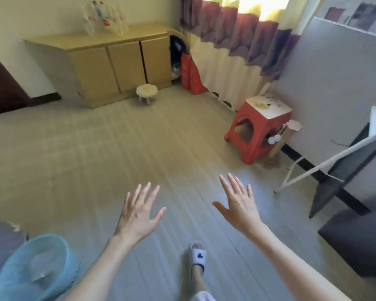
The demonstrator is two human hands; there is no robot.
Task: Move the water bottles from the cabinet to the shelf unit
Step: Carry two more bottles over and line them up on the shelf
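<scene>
Left hand point(139, 213) and right hand point(239, 203) spread empty over the floor point(96, 159), wooden cabinet point(109, 64) well beyond.

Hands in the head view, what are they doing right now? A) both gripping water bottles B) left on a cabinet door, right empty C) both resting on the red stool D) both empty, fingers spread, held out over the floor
D: the left hand and the right hand have spread fingers and hold nothing, over bare floor, well short of the wooden cabinet.
</scene>
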